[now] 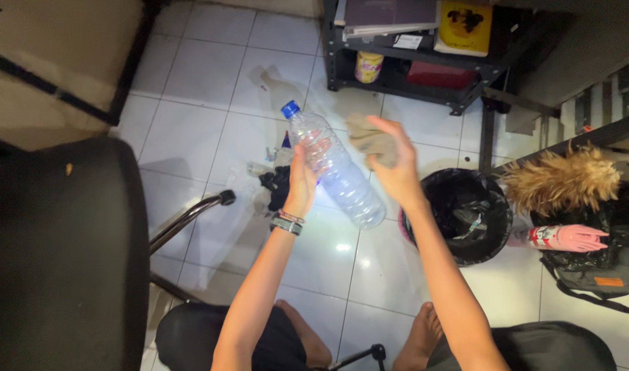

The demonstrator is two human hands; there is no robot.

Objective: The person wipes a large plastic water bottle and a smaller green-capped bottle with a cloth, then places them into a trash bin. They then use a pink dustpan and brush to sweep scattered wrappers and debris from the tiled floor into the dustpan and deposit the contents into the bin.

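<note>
The left hand [305,180] is wrapped around the upper part of a clear plastic bottle [338,175], fingers closed on its side. The bottle is tilted in the air above the floor, its blue cap [290,108] pointing far and left, its base near and right. The right hand [395,163] is just right of the bottle, raised with the wrist bent, and grips a crumpled beige cloth [371,139] that sits against the bottle's far side. The two hands are near each other but do not touch. A beaded band and watch [287,222] circle the left wrist. Both forearms rise from the near edge, bare, and angle inward toward the bottle.

Below the hands lies a white tiled floor [211,75], glossy, with a bright glare spot near the bottle's base. A few scraps and a dark wad [276,184] lie on the tiles just left of the left hand. Right of the right forearm stands a round bin with a black liner [460,213], some litter inside. Farther right are a tan feather duster [560,180], a pink and white bottle [562,238] lying on its side, and a dark bag [596,275].

At the far side is a black shelf [411,65] holding a yellow tub [368,66] and a yellow box [466,26]. A black chair [67,254] fills the near left, its curved metal arm [191,220] reaching toward the hands. The person's knees and bare feet [421,336] show at the near edge.
</note>
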